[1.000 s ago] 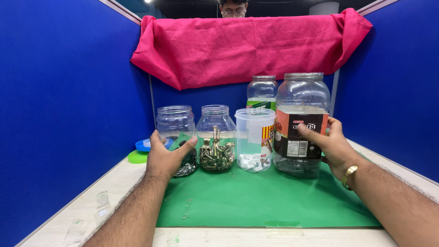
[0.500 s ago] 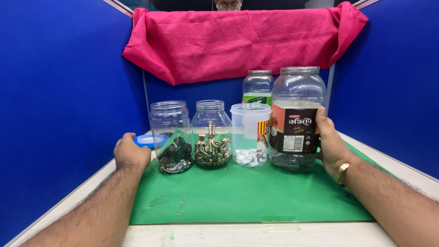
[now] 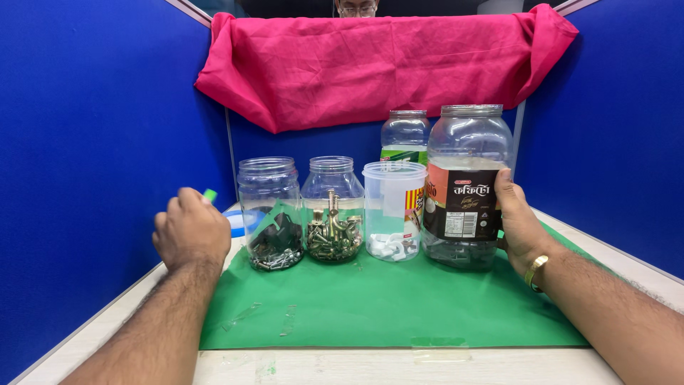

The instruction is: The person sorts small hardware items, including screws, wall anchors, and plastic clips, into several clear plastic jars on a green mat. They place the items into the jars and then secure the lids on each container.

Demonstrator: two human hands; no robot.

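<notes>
A pale wooden table [image 3: 399, 367] stands between blue partition walls [image 3: 92, 142], with a crumpled pink cloth [image 3: 377, 60] draped over the rear wall. A green rectangular mat [image 3: 385, 303] covers the table's middle and reaches toward its front edge.

Along the mat's rear edge stands a row of containers. The large clear plastic jar with an orange-and-black label [image 3: 467, 187] occupies the right end; a few small parts lie in its base. The right hand [image 3: 520, 228] grasps this jar from its right side, thumb laid across the label. Behind it, a smaller clear jar with a green label [image 3: 405, 137] is partly hidden.

Left of the large jar stands a translucent plastic tub holding white clips [image 3: 394, 210], then a clear jar of brass-coloured bolts [image 3: 332, 210], then a clear jar of dark screws [image 3: 271, 214] at the left end.

The left hand [image 3: 191, 229] hovers near the table's left edge, just beside the dark-screw jar, fingers curled around a small green item [image 3: 209, 194]. A blue lid [image 3: 235, 222] lies behind that hand.
</notes>
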